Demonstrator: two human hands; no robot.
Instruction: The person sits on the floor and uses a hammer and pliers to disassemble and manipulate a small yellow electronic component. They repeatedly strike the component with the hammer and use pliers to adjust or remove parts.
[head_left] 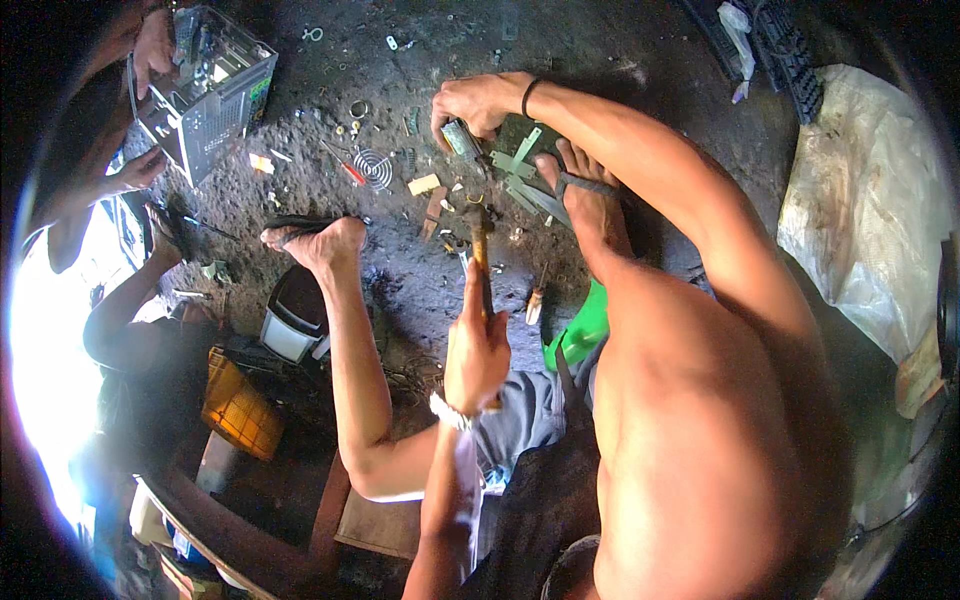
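Note:
My left hand (pixel 476 360), with a pale bracelet at its wrist, is closed round the handle of a hammer (pixel 481 245). Its index finger lies along the handle, and the hammer head points away from me. Farther off, my right hand (pixel 478 103) reaches round outside my right knee. Its fingers are closed on a small block-shaped part (pixel 461 141) with a greenish face, held low by the ground. Beside that part, several flat grey-green metal strips (pixel 518 165) lie next to my right foot (pixel 590 195). The hammer head sits just short of the part, apart from it.
At the upper left, another person's hands (pixel 153 50) hold a metal computer case (pixel 205 110). A wire fan guard (pixel 373 170), a yellow block (pixel 424 185) and small scraps litter the dark ground. A yellow crate (pixel 240 405) stands lower left; a whitish sack (pixel 850 200) lies right.

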